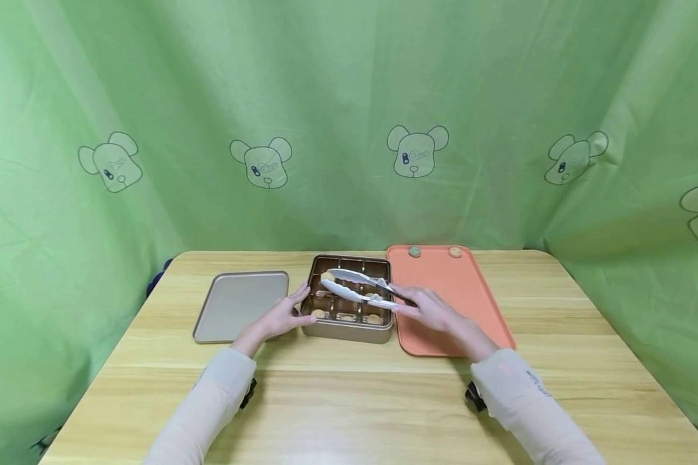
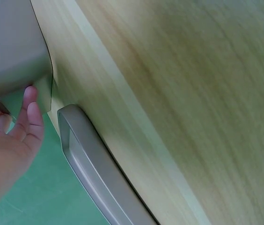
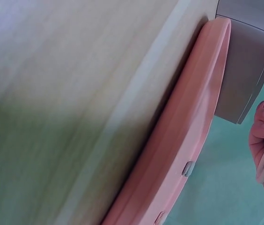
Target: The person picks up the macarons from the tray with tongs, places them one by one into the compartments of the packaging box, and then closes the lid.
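Note:
My right hand grips metal kitchen tongs, reaching in from the right over a brown-grey tin box. A small yellowish cookie sits at the tongs' tips, over the left part of the box. Inside, a dark divided insert has several round cookies in its compartments, such as a tan cookie at the front left; the tongs hide part of the middle. Against the box's left side rests my left hand, thumb at the front rim. The left wrist view shows its fingertips touching the wall.
Left of the box lies a flat grey metal lid. On its right an orange-pink tray carries a green cookie and a pale cookie at its far end. A green curtain hangs behind the wooden table.

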`<act>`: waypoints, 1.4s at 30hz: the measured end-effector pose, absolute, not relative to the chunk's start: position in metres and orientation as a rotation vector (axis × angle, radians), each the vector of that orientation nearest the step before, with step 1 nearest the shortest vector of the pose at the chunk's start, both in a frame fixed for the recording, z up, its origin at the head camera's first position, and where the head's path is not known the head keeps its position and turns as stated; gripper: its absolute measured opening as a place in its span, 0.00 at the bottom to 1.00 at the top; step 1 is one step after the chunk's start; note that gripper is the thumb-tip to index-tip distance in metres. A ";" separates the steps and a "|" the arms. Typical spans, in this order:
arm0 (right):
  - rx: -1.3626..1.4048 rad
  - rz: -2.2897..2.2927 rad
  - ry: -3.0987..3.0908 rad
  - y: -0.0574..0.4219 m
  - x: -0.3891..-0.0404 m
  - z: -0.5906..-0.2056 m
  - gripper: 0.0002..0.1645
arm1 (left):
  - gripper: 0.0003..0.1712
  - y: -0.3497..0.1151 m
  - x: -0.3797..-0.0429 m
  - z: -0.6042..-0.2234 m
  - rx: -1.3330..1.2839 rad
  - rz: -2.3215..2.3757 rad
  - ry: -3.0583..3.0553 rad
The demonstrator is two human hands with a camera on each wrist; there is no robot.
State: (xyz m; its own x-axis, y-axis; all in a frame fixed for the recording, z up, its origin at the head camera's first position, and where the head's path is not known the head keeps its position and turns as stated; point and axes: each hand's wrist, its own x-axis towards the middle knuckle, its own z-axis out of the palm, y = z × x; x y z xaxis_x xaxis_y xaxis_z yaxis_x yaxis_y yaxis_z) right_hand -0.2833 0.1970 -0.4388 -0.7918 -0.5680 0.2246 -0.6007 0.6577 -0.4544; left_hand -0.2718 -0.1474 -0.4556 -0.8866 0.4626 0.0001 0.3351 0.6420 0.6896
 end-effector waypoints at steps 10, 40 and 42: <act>0.856 0.874 -2.829 0.197 -0.283 -0.441 0.42 | 0.48 -0.145 -0.272 -0.455 0.649 1.086 2.669; 0.458 1.217 -2.858 0.243 -0.280 -0.436 0.50 | 0.48 -0.146 -0.271 -0.455 0.642 1.082 2.669; 0.432 1.223 -2.861 0.247 -0.280 -0.436 0.49 | 0.48 -0.146 -0.271 -0.456 0.638 1.087 2.666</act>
State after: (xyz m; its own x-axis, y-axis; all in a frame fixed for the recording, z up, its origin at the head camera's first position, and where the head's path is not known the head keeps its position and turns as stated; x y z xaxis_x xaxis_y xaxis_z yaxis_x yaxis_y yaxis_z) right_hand -0.2798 0.2475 -0.4361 -0.9621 -0.2507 0.1073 -0.2508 0.6591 -0.7090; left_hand -0.2713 -0.1464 -0.4555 -0.8888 0.4580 -0.0151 0.3169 0.6381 0.7017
